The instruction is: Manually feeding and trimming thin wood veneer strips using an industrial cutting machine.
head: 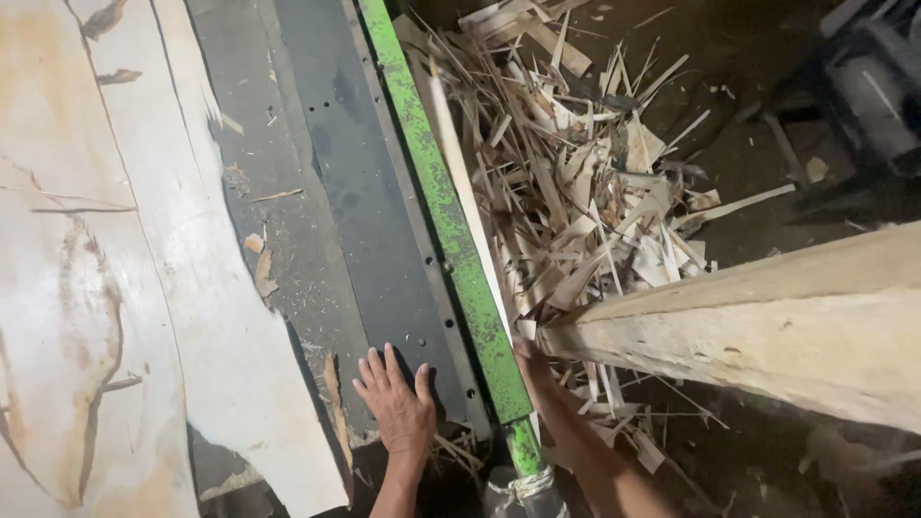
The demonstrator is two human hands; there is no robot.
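Veneer stack (pixel 767 317) — one, right hand (pixel 537 369) beneath, left hand (pixel 398 408) flat

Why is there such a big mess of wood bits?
A heap of thin wood strips lies jumbled to the right of the green bar, pointing every way. The veneer sheet on the left has torn, ragged edges and splits. The left hand rests flat on the dark table.

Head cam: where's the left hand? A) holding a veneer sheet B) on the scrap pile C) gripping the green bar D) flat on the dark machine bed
D: the left hand lies palm down, fingers spread, on the dark machine bed, left of the green bar.
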